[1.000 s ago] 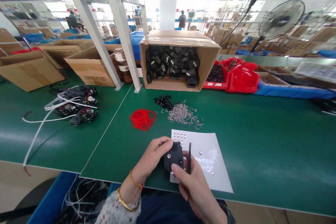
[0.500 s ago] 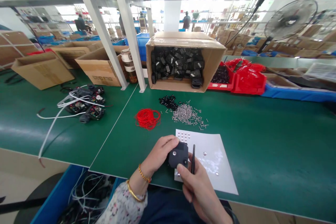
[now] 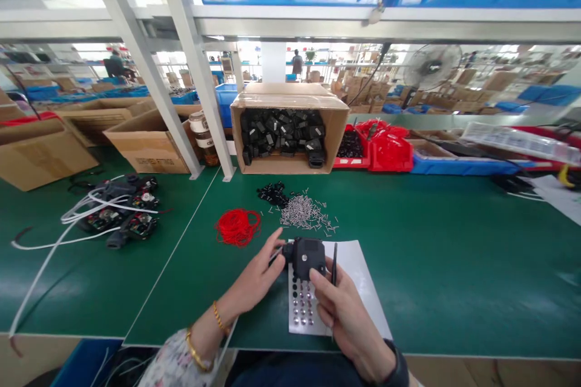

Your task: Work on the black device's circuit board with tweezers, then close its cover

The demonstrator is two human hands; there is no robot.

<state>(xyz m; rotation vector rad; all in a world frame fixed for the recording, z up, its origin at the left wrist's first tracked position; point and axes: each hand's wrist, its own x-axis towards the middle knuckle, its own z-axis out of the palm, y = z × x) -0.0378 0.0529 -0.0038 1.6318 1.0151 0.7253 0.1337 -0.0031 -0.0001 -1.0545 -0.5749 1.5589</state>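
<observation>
Holding a black, rounded-square plastic housing (image 3: 313,250) above a glossy white sheet (image 3: 365,293) near the green counter's (image 3: 445,266) front edge, in the head view, the right hand (image 3: 342,308) also grips a slim black tool (image 3: 334,254). The left hand's (image 3: 256,278) fingers spread beside the housing; contact is unclear. The step seems to be positioning it; the next move calls for steady support.

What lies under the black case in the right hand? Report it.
Under the black case is the white sheet; rows of small round pieces show on it, nearer the person. The stretch of sheet that the case and right hand cover cannot be seen.
</observation>
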